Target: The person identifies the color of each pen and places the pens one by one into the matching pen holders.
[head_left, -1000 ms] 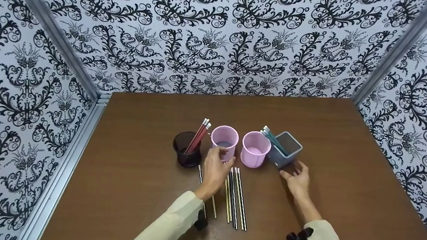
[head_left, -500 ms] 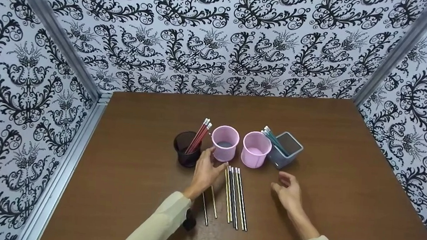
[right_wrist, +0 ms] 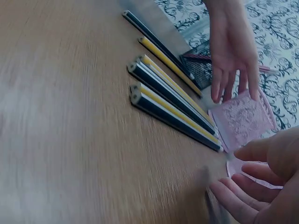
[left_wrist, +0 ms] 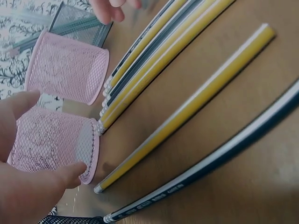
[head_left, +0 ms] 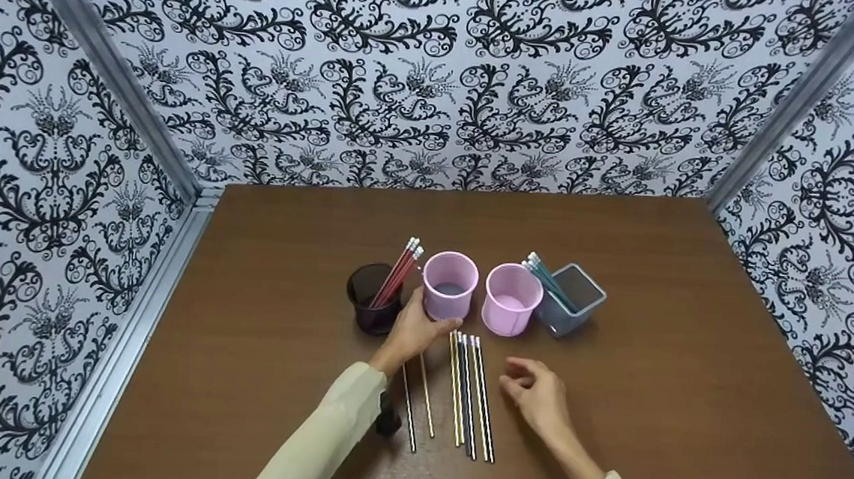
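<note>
My left hand (head_left: 413,332) is at the left pink mesh pencil cup (head_left: 449,306), its thumb and extended fingers spread around the lower side. In the left wrist view the thumb and a finger lie across the cup's wall; firm contact is unclear. My right hand (head_left: 540,399) hovers with loosely bent fingers, holding nothing, right of a row of striped pencils (head_left: 471,400). Left of that row lie a yellow pencil (left_wrist: 187,109) and a dark striped pencil (left_wrist: 201,172), apart from each other. A second pink mesh cup (head_left: 508,319) stands upright beside the first.
A black mesh cup (head_left: 367,316) with red pencils (head_left: 396,276) stands at the left end of the row of holders. At the right end is a grey square mesh holder (head_left: 570,321) with teal pencils (head_left: 549,279). Patterned walls (head_left: 438,82) enclose the brown table (head_left: 690,348).
My right hand has left the grey holder and moved left and nearer, towards the pencils. The left hand shifted left from the front of the left pink cup, then came up against its side.
</note>
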Demonstrator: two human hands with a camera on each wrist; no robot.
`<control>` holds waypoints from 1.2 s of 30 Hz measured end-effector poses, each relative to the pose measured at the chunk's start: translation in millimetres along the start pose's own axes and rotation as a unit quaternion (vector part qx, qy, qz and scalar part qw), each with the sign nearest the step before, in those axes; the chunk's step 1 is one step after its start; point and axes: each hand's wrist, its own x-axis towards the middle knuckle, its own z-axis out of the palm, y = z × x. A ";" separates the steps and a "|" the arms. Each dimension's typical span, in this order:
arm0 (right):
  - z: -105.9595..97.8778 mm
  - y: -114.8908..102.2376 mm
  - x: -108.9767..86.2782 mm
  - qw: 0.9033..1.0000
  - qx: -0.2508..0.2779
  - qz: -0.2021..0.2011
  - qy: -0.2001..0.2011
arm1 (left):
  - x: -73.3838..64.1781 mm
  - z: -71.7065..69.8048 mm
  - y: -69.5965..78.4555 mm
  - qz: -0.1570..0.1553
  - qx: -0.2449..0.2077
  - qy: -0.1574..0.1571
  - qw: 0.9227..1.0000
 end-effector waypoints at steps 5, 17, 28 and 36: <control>11.0 -5.3 -0.1 1.000 -0.008 -0.010 -0.020 | 5.8 3.2 -0.6 -0.013 0.003 0.018 1.000; 25.6 -11.6 2.1 0.998 -0.047 -0.036 -0.029 | 23.8 7.4 -3.1 0.013 -0.025 0.029 0.999; 30.3 -11.4 1.1 0.994 -0.094 -0.063 -0.003 | 36.7 12.5 -11.3 0.074 -0.087 0.046 0.992; 30.1 -12.2 3.1 0.993 -0.109 -0.035 -0.014 | 38.2 12.4 -15.6 0.074 -0.092 0.043 0.992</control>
